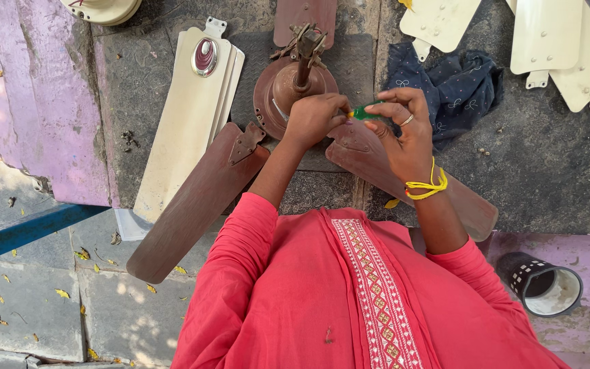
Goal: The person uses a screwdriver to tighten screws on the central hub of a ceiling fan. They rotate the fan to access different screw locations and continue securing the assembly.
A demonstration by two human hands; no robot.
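A brown ceiling fan motor [288,85] with its down rod stands on a dark stone slab. Brown blades stick out from it, one to the lower left [196,205] and one to the lower right [469,205]. My left hand [314,117] is closed against the motor's right edge, where the right blade joins. My right hand [404,130], with a ring and a yellow thread at the wrist, grips a green-handled screwdriver [363,111] pointing toward the left hand. The tool's tip is hidden behind my fingers.
Stacked cream fan blades [189,116] lie left of the motor, more cream blades [561,41] at the top right. A dark blue patterned cloth [459,89] lies right of my hands. A black and white cup [544,283] sits at the lower right. A blue bar [22,232] runs at left.
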